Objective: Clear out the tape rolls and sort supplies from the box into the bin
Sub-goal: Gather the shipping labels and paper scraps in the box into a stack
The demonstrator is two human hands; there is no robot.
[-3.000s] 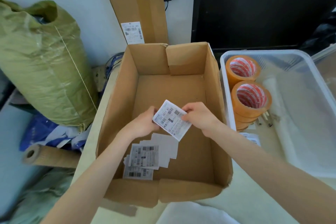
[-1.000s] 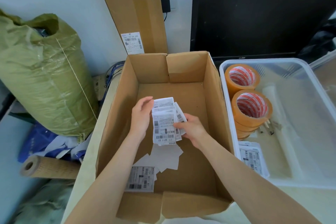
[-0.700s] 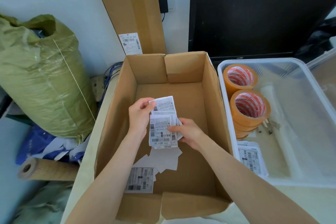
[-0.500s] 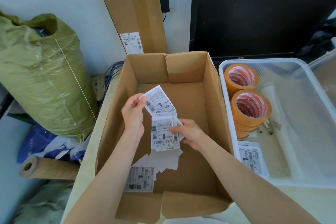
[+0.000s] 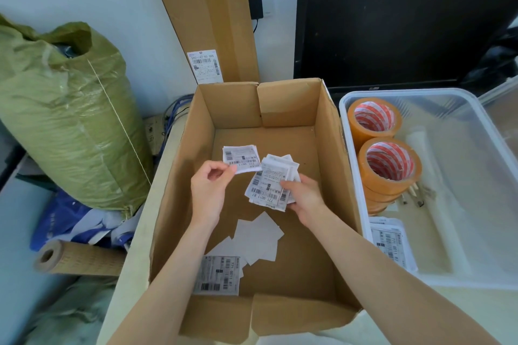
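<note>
At the centre of the frame, above the floor of the open cardboard box, the left hand pinches a single barcode label by its lower left corner between thumb and forefinger; the label juts up and to the right of the fingertips, printed side up. Just to its right, the right hand holds a fanned sheaf of labels, thumb pressed across the printed top sheet and fingers curled beneath, so the sheaf extends up and left from the grip. The single label and the sheaf nearly meet at their near edges; whether they touch cannot be told.

Lower in the box, below both hands, loose labels lie on the cardboard floor, several blank side up, with one printed label flat near the lower left corner.

To the right of the box stands a clear plastic bin. At its left side sit two stacks of orange tape rolls, one behind the other, and a bundle of printed labels lies at the bin's lower left.

In the upper right a black monitor stands behind the bin. A tall flat carton leans on the wall at upper centre, a green woven sack fills the left, and a brown paper roll lies at lower left.
</note>
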